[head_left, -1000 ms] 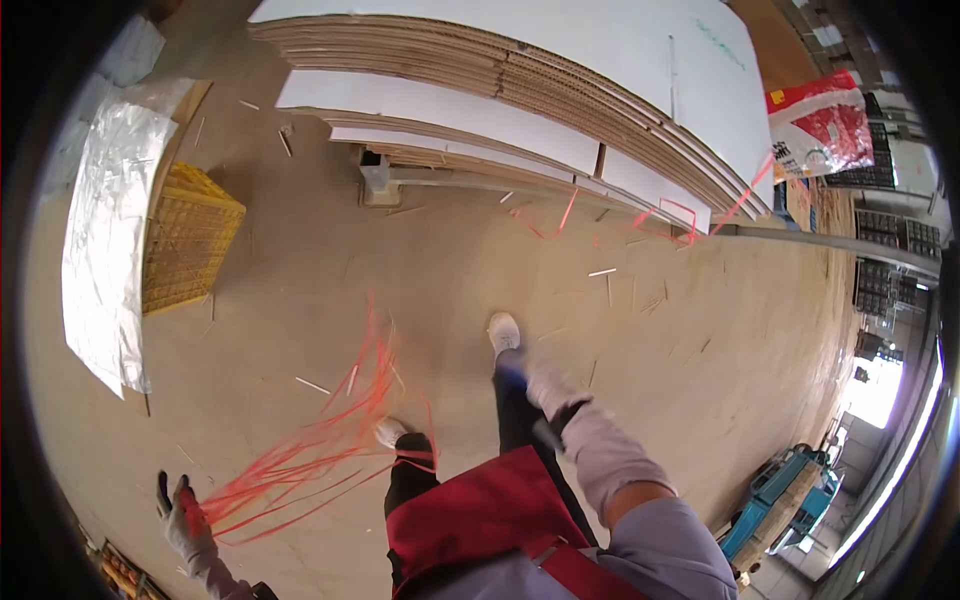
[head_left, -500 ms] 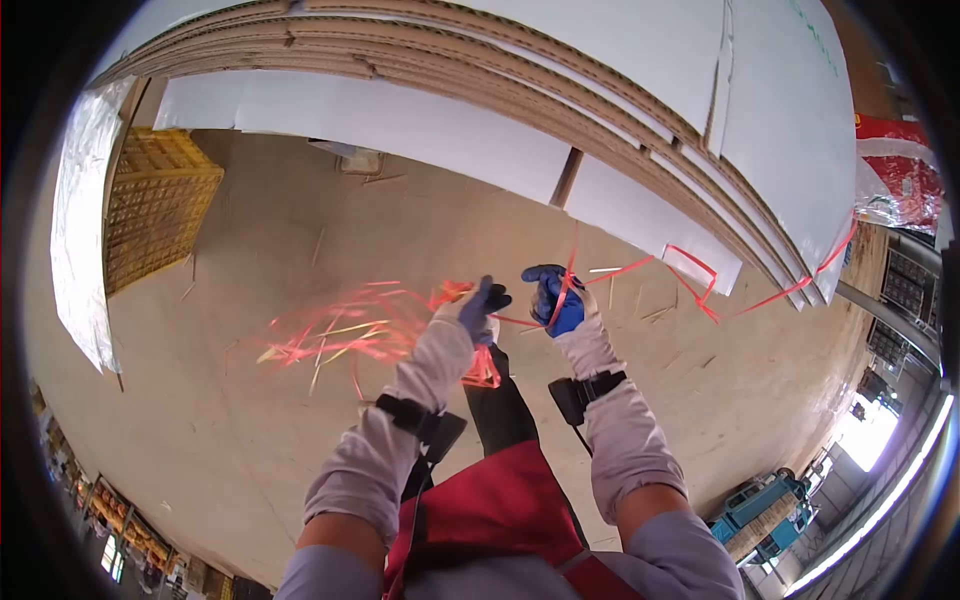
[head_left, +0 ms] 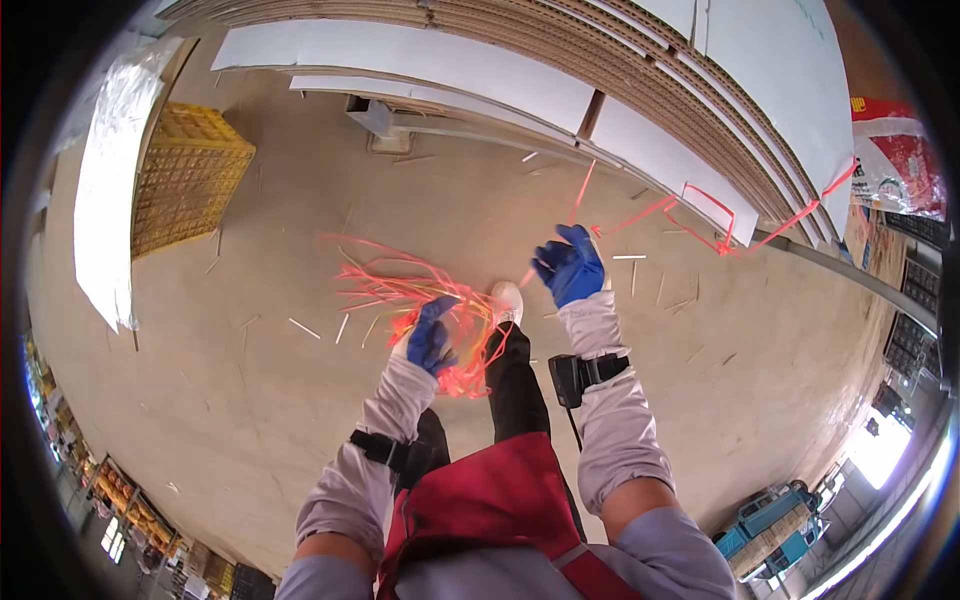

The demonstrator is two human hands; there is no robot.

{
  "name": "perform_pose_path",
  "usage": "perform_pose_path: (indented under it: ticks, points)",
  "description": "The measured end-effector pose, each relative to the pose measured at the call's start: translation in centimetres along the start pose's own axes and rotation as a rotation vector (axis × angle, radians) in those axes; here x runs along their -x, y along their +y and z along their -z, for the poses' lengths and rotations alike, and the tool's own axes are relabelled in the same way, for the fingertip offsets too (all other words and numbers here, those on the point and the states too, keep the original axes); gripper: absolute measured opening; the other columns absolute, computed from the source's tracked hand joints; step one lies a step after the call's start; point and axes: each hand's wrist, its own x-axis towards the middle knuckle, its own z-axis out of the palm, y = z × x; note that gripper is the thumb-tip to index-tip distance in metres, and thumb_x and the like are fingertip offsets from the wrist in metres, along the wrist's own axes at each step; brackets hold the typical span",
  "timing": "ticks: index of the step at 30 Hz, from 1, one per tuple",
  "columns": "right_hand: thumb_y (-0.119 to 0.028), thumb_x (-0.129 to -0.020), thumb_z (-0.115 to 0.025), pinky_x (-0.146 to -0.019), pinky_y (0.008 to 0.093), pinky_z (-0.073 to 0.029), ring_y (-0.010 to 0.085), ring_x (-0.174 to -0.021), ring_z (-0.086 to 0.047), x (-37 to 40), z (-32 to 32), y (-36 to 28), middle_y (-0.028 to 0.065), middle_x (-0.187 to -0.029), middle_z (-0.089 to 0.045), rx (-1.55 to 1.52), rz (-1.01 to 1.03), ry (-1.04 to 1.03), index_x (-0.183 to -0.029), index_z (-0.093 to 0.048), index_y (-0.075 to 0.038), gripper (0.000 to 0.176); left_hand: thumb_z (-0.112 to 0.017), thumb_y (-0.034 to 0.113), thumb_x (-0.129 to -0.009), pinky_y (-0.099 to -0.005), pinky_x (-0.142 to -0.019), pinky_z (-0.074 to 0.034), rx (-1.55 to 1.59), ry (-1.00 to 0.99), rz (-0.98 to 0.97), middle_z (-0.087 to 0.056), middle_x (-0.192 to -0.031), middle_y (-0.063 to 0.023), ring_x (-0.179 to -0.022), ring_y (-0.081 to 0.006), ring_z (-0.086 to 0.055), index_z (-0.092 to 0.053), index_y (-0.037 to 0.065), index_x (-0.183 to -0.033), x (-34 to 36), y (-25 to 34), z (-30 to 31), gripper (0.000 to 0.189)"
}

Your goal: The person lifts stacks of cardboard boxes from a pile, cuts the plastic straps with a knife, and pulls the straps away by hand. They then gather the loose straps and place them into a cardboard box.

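My left hand (head_left: 430, 338), in a blue-palmed glove, is curled against a loose bundle of red plastic twine (head_left: 465, 378). Some loose ends spread out to the left and are blurred; a few look yellowish. Higher and to the right, my right hand (head_left: 570, 268), also gloved in blue, has its fingers bent around a red strand that shows above and below it. That strand runs up to the edge of a stack of white-faced cardboard sheets (head_left: 660, 150). Another red strand (head_left: 735, 215) loops around the stack's right corner. The exact grip of the right fingers is partly hidden.
A yellow plastic crate (head_left: 190, 180) stands at the left beside a white panel (head_left: 110, 190). A metal rail (head_left: 850, 275) runs along the right under the stack. Scraps litter the floor (head_left: 300, 430). A red-and-white bag (head_left: 895, 160) and a teal machine (head_left: 770, 525) are farther right.
My left hand has moved down and left with the twine bundle. My right hand has risen slightly, and the strand no longer visibly crosses its palm. The view has shifted, showing more floor.
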Motion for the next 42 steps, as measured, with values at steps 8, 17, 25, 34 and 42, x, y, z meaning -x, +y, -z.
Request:
perform_pose_path:
  ticks: [8,17,25,34,42]
  points:
    - [-0.028,-0.087,-0.056,-0.061,0.0348,-0.049,0.0249,-0.075,-0.061,-8.9,-0.1,-5.5,0.0090,-0.120,-0.056,0.443,0.102,0.071,-0.115,-0.051,-0.013,0.031,-0.048,0.042,-0.091,-0.0231,-0.045,-0.030,0.078,-0.021,0.036,-0.040,-0.061,0.0086,-0.046,-0.0037,-0.030,-0.053,0.008,-0.120,-1.2,-0.7,-0.3,0.044]
    - [-0.029,-0.093,-0.044,-0.048,0.0299,-0.030,0.0138,-0.050,-0.036,-1.7,0.7,-3.1,-0.0008,-0.052,-0.033,0.085,-0.054,-0.204,-0.086,-0.058,-0.005,0.029,-0.043,0.038,-0.093,-0.0211,-0.049,-0.033,0.121,-0.112,0.131,-0.060,-0.099,0.0019,-0.051,-0.0057,-0.035,-0.051,0.013,-0.121,-9.2,-2.3,-8.2,0.038]
    - [-0.026,-0.093,-0.046,-0.045,0.0273,-0.030,0.0107,-0.044,-0.033,9.6,0.5,0.7,-0.0024,-0.052,-0.032,0.319,-0.113,-0.002,-0.076,-0.052,-0.006,0.026,-0.045,0.020,-0.093,-0.0185,-0.052,-0.036,0.103,-0.212,-0.050,-0.032,-0.062,0.0087,-0.052,-0.0043,-0.035,-0.047,0.009,-0.128,-7.6,2.3,-5.3,0.036]
    - [-0.016,-0.087,-0.052,-0.065,0.0330,-0.046,0.0170,-0.070,-0.054,22.9,-1.6,16.1,0.0057,-0.083,-0.055,-0.215,-0.581,-0.220,-0.097,-0.054,-0.003,0.017,-0.039,0.013,-0.092,-0.0184,-0.052,-0.028,-0.663,0.368,-0.378,-0.026,-0.069,0.0089,-0.058,-0.0030,-0.027,-0.053,0.013,-0.123,18.9,8.1,9.1,0.034]
    - [-0.017,-0.084,-0.061,-0.087,0.0284,-0.044,0.0157,-0.102,-0.053,14.7,-3.4,0.4,0.0052,-0.115,-0.052,0.462,0.440,0.198,-0.130,-0.039,-0.007,0.052,-0.043,0.035,-0.092,-0.0237,-0.059,-0.035,-0.334,1.677,-0.164,-0.049,-0.081,0.0020,-0.066,-0.0111,-0.041,-0.055,0.016,-0.110,50.6,14.1,43.7,0.029]
